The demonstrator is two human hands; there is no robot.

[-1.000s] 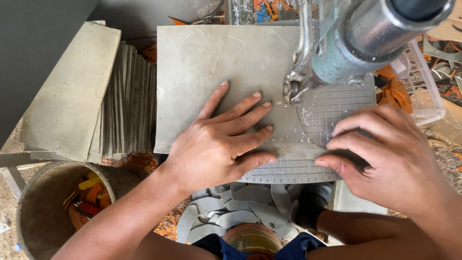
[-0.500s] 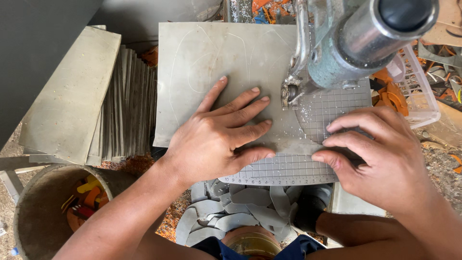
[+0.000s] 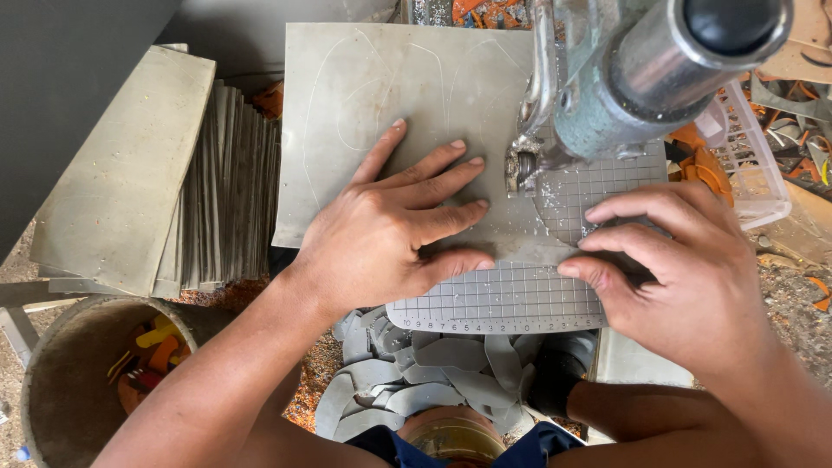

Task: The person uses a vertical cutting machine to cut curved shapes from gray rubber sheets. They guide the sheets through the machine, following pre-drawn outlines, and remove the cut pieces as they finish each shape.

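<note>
A flat grey sheet with faint curved outlines drawn on it lies on a gridded work plate under a machine's cutting head. My left hand presses flat on the sheet, fingers spread and pointing right toward the cutter. My right hand rests on the sheet's right part, fingertips pinching its edge just below the cutter. The machine's grey-green body and metal cylinder hang over the upper right and hide part of the sheet.
A stack of similar grey sheets leans at the left. A round bucket with orange and yellow scraps stands at the lower left. Cut grey offcuts pile below the plate. A white plastic basket sits at the right.
Both hands and the sheet have shifted slightly; the right hand's fingers have slid leftward along the sheet's edge near the cutter.
</note>
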